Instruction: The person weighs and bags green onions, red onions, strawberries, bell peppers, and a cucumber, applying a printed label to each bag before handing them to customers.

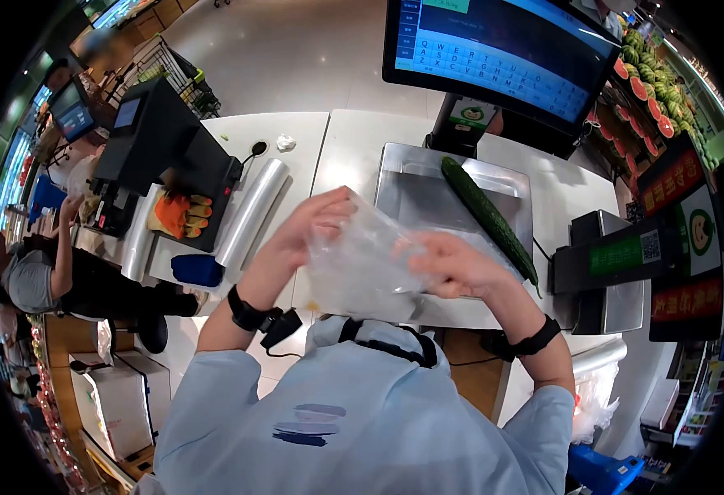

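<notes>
A clear plastic bag (358, 264) hangs between my two hands in front of my chest. My left hand (317, 223) is closed on its upper left part. At the bag's right side, my right hand (453, 262) is blurred, with its fingers bent at the plastic; whether they grip it is unclear. Just beyond my right hand, a long green cucumber (490, 216) lies diagonally on the metal scale plate (411, 177), touched by neither hand.
Behind the scale stands a touch screen (502, 62). To the left are plastic bag rolls (253, 213), an orange glove (179, 216), a blue item (197, 270) and a black machine (160, 157). Signs (626, 247) stand right. Another person (40, 276) is at far left.
</notes>
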A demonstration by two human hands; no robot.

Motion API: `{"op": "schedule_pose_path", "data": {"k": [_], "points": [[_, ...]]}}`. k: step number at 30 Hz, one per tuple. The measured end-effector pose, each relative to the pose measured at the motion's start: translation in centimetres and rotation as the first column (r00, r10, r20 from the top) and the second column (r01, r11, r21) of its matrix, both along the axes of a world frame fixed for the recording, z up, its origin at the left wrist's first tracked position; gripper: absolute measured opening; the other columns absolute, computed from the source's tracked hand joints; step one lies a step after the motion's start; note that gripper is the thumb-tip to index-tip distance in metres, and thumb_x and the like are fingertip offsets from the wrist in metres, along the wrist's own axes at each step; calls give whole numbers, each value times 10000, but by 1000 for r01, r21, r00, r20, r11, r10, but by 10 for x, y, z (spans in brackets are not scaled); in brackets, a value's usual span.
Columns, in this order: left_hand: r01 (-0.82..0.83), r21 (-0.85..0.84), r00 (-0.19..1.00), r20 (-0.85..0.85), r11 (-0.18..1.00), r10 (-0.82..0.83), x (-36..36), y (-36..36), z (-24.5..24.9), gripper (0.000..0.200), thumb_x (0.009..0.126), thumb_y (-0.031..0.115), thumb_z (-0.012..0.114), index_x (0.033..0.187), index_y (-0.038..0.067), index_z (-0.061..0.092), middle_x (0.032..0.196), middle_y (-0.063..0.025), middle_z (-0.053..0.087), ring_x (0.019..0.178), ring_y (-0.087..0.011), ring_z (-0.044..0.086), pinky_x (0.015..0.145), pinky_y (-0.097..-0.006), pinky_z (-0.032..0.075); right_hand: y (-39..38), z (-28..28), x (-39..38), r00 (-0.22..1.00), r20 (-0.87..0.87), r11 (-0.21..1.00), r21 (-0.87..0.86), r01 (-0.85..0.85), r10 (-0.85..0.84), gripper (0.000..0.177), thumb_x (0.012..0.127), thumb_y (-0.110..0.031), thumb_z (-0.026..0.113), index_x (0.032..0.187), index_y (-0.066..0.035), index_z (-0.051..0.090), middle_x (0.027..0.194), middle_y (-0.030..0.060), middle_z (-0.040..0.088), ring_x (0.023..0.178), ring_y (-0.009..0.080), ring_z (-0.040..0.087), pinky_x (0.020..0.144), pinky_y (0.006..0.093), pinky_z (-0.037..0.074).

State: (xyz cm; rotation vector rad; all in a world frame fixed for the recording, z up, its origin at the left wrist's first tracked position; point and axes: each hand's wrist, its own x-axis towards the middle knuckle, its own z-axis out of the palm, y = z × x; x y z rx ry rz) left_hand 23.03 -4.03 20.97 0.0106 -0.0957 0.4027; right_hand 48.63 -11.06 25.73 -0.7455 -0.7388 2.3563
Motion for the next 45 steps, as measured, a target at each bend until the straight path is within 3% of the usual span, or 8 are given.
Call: {"op": "schedule_pose_path", "data": {"k": [4,7,10,16,19,28,34,45], "points": [[-84,511,876,-371,855,308,-13,-14,56,115,873,139,540,822,93,447,640,42,426,531,-25,389,489,-187,355,24,-23,-12,547,834,517,498,-696,-67,282,898,-179,479,1147,-48,500,766,8,587,504,120,500,459,302,413],[394,873,270,-408,286,872,-8,-22,78,229,735,85,651,836,75,445,628,31,446,559,-52,414,496,-216,314,27,10,-33,883,53,884,0,467,-466,209,915,-158,415,1037,-20,515,776,17,595,624,142,549,511,324,427],[517,855,-21,-35,41,999,-18,-4,49,198,713,41,617,819,51,450,594,-26,449,550,-128,456,500,-268,338,50,-48,-7,791,-609,978,122,169,-61,220,909,-162,428,1046,-9,507,791,13,563,653,90,521,499,272,403],[760,632,-254,71,153,965,-45,11,45,158,710,65,594,826,17,498,637,-159,521,597,-294,509,557,-364,395,40,-11,-5,806,-18,784,219,581,-592,208,818,-110,547,1025,-91,548,852,-4,536,797,90,513,552,270,396],[761,633,-183,-4,144,983,-34,3,53,329,802,276,594,730,-31,500,644,-181,524,594,-281,509,561,-363,398,30,3,-20,255,-335,-344,939,9,-907,215,689,74,509,882,-18,529,797,73,547,799,260,558,687,355,449],[477,869,386,-73,-131,920,28,-49,72,216,843,201,558,749,7,576,538,-9,480,490,-96,424,453,-256,328,99,-90,-99,918,-30,776,523,353,-396,317,839,-182,504,1112,-25,537,996,115,615,942,200,577,840,309,434],[249,898,-59,-359,362,932,-15,-4,59,330,900,315,494,664,85,522,499,90,344,417,-3,290,384,-192,205,24,-41,-49,733,288,130,955,-266,-617,361,846,-169,534,1175,-23,507,1083,165,584,1010,311,543,877,352,411],[304,943,-68,-122,137,990,3,9,74,317,907,312,481,810,30,590,483,48,349,455,-23,302,423,-217,230,-12,-118,121,-182,415,445,724,-527,-891,478,746,-132,653,1184,-36,487,1026,161,574,912,342,545,790,400,440]]}}
